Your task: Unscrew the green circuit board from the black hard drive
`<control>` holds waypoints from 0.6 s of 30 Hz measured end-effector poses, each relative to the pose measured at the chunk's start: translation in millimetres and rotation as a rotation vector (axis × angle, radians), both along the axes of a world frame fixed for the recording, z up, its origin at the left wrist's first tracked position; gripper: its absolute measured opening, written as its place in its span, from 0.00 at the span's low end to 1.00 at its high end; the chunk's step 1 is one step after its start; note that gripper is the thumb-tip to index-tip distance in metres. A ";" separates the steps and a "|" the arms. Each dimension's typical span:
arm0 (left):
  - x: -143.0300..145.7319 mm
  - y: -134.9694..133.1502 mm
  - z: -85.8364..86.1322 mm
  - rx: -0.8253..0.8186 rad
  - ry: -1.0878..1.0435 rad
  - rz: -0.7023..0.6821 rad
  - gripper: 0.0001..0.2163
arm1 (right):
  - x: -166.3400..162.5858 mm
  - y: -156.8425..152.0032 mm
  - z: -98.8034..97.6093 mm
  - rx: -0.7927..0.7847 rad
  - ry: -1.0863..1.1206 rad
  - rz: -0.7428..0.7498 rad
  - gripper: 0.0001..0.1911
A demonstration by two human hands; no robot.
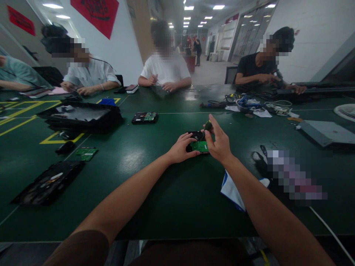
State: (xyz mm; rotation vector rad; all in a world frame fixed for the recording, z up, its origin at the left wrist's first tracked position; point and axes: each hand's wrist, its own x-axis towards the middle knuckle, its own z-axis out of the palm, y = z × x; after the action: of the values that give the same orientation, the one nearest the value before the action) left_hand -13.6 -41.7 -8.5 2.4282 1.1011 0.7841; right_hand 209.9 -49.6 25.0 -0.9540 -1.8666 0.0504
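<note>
A hard drive [202, 147] lies on the table in front of me, its green circuit board facing up and a black part at its far end. My left hand [181, 148] grips its left side, thumb along the near edge and fingers over the far left. Above the right side of the drive, my right hand [219, 143] holds a screwdriver [208, 126] by its dark handle with a yellow tip. The shaft seems to slant down to the board, but its point is too small to make out.
Another hard drive [144, 117] lies further off. Black trays [80, 114], a loose circuit board [86, 153] and a black panel [50, 183] sit leftward. Rightward are a white-and-blue cloth [232, 190], tangled cables [246, 102] and a grey metal case [328, 132]. People sit opposite.
</note>
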 end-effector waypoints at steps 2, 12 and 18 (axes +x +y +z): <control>-0.1 0.0 0.5 -0.003 0.010 0.002 0.31 | -0.1 0.8 -1.5 -0.002 0.020 -0.004 0.34; -0.7 1.5 -1.6 0.000 0.008 -0.004 0.31 | 1.3 0.9 -4.8 0.084 0.010 -0.100 0.33; -0.1 2.2 -3.0 0.007 0.006 -0.002 0.32 | -0.6 0.7 -4.3 0.086 0.034 -0.048 0.32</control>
State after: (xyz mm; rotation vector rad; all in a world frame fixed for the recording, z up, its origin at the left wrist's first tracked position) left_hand -13.6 -39.5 -11.5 2.4389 1.1004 0.7815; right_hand 209.2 -48.9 20.7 -0.9321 -1.7996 -0.0424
